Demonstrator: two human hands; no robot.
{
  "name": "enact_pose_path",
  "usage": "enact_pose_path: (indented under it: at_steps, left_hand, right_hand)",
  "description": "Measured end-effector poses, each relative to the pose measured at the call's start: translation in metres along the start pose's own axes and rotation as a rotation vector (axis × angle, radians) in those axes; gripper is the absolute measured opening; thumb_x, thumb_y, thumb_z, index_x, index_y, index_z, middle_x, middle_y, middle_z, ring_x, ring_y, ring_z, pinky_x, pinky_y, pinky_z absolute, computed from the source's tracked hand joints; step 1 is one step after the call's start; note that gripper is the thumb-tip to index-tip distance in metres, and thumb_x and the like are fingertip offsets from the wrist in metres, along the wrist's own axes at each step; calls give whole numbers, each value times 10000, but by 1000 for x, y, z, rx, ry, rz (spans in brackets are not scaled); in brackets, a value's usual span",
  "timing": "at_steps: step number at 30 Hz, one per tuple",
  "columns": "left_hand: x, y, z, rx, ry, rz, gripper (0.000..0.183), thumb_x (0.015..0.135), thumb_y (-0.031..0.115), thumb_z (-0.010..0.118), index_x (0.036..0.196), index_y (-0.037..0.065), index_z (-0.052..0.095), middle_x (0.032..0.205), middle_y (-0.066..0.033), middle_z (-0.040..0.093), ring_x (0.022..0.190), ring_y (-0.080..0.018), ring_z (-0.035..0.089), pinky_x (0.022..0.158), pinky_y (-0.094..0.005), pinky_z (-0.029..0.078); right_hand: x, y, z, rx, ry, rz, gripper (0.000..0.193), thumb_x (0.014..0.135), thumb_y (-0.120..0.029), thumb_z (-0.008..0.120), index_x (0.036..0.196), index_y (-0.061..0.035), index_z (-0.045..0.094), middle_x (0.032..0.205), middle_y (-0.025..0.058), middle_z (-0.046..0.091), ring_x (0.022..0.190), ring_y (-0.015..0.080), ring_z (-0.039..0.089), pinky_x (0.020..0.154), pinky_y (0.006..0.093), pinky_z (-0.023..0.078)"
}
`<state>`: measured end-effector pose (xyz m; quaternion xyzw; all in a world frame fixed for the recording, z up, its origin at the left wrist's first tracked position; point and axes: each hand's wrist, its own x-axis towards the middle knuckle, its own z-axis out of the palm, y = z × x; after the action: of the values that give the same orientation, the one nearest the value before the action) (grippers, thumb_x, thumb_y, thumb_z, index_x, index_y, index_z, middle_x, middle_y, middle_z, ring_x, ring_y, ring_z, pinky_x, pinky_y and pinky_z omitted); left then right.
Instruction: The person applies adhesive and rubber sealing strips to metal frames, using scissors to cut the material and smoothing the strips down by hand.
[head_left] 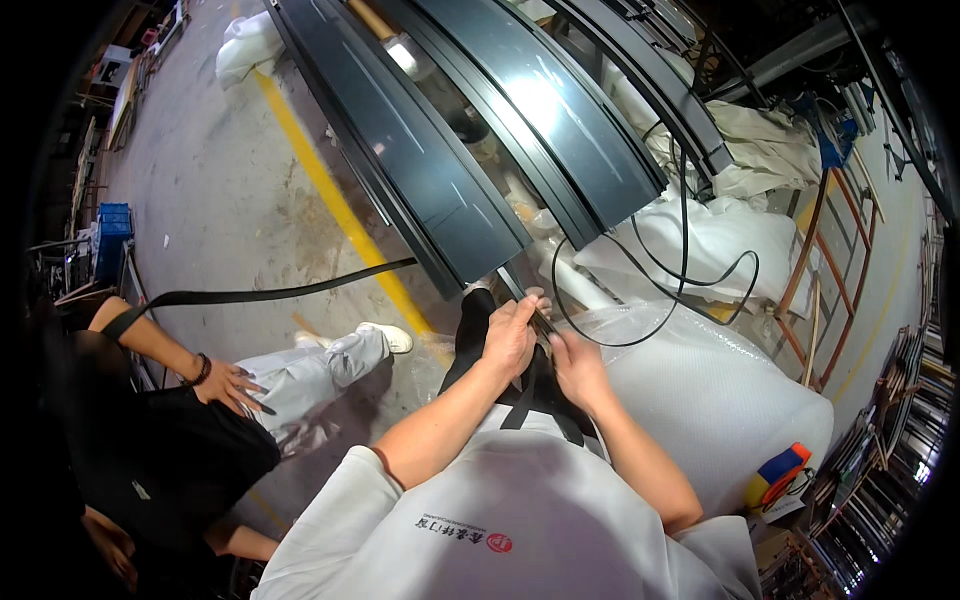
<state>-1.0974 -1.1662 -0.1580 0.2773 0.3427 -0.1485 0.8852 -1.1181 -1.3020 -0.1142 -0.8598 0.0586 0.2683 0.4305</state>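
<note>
In front of my body, my left hand (510,338) is closed on a narrow dark strip (516,284), thumb uppermost. Just to its right, my right hand (580,372) is also closed, its fingertips at the lower part of this strip; the exact grip is partly hidden. Upward, the strip runs toward the near end of a long dark grey metal profile (420,165). Parallel to it on the right lies a second wide dark profile (560,120). Thin black cord-like strip (683,220) hangs in loose loops beyond my right hand.
White foam wrap (700,400) bulges at my right, below a reddish metal frame (825,270). At left stands a person in a black top, one hand (225,385) on grey trousers; a dark band (260,297) spans toward the profile. A yellow line (330,205) crosses the floor.
</note>
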Motion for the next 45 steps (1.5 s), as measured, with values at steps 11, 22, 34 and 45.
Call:
enact_pose_path:
  at_steps: [11, 22, 34, 45]
  left_hand:
    - [22, 62, -22, 179, -149, -22, 437, 992, 187, 580, 1317, -68, 439, 1169, -177, 603, 1060, -253, 608, 946, -413, 503]
    - [4, 79, -25, 41, -144, -127, 290, 947, 80, 574, 1199, -62, 570, 1059, -163, 660, 1014, -279, 638, 938, -423, 501]
    - [11, 93, -28, 346, -28, -121, 163, 852, -82, 594, 1010, -109, 619, 945, -173, 635, 749, -220, 607, 679, -344, 530]
    - [4, 74, -41, 113, -127, -170, 274, 903, 65, 628, 1142, -65, 597, 974, -125, 651, 845, -182, 614, 785, -342, 518]
  right_hand:
    - [-28, 22, 27, 383, -95, 143, 323, 948, -306, 613, 1002, 12, 606, 750, 116, 630, 677, 207, 577, 673, 339, 469]
    - [-18, -4, -3, 128, 284, -58, 470, 778, -272, 774, 1123, -2, 605, 996, 177, 628, 910, 317, 611, 816, 387, 486]
    - [20, -9, -38, 222, 107, 86, 367, 724, -207, 848, 899, 1, 603, 773, 122, 599, 718, 227, 558, 686, 360, 475]
    - [25, 25, -12, 123, 348, 37, 291, 876, -253, 708, 929, 6, 587, 902, 204, 620, 798, 340, 604, 732, 423, 476]
